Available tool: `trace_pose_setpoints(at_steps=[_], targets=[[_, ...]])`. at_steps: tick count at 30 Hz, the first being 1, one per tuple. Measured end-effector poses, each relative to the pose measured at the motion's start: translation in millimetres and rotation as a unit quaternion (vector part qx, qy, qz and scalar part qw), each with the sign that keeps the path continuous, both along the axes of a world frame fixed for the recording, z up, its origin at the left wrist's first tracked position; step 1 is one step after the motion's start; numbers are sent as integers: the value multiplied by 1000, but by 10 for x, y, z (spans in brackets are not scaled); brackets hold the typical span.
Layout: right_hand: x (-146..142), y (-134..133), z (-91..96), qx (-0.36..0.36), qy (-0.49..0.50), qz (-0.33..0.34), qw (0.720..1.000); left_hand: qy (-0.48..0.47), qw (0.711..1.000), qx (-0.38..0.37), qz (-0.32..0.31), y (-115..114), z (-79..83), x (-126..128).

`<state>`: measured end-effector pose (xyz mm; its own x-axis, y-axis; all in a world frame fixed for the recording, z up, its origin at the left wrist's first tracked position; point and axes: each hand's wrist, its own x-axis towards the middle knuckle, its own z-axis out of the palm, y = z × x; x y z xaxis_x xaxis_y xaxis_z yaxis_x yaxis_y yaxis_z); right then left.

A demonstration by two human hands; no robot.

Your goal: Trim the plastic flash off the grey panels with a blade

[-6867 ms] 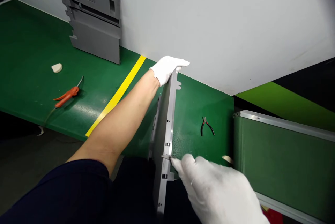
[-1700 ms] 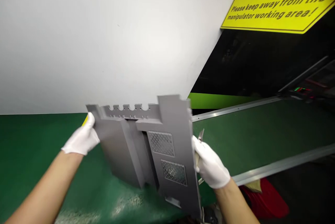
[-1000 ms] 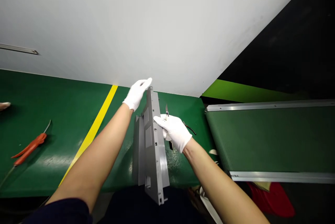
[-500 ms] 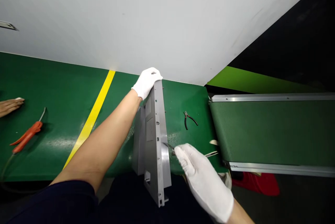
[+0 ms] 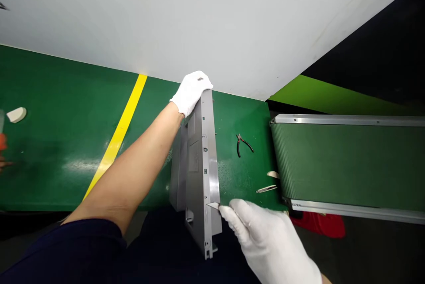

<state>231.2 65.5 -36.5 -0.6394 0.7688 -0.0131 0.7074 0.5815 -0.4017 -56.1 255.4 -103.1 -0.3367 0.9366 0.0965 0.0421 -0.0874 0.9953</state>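
A grey plastic housing (image 5: 195,178) stands on edge in front of me, its near end past the table's front edge. My left hand (image 5: 191,94), in a white glove, is closed over the far end of it. My right hand (image 5: 268,239), gloved too, grips a utility knife (image 5: 213,205); only its pointed blade shows, the handle being hidden in the fist. The blade tip meets the narrow, slotted edge of the housing, towards its near end.
Black-handled side cutters (image 5: 239,142) lie right of the housing on the green table (image 5: 76,98). Near the conveyor belt (image 5: 348,160) are a slim cutter-like tool (image 5: 266,189) and a beige piece (image 5: 272,174). At far left, another person's blurred hand (image 5: 2,163) is by an orange tool (image 5: 2,141).
My right hand has brought the blade nearer to me along the housing's edge. My left hand keeps its hold. The orange blow gun has left its place on the table at left.
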Motion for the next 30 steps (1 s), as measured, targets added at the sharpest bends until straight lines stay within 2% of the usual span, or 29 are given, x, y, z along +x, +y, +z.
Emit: trace_pose_setpoints(at_steps=[7, 13, 19, 23, 30], targets=[[-16, -1, 28, 84, -9, 44, 995, -10, 1000, -19, 5, -34, 24, -51], [-95, 15, 73, 104, -55, 69, 991, -22, 1000, -17, 2, -52, 28, -45], [-131, 0, 124, 229, -127, 127, 957, -17, 1000, -6, 3, -94, 20, -55], [-119, -13, 179, 222, -162, 152, 949, -27, 1000, 10, 1, -115, 24, -56], [-110, -33, 196, 235, -175, 161, 943, 8, 1000, -9, 15, -112, 52, -55]])
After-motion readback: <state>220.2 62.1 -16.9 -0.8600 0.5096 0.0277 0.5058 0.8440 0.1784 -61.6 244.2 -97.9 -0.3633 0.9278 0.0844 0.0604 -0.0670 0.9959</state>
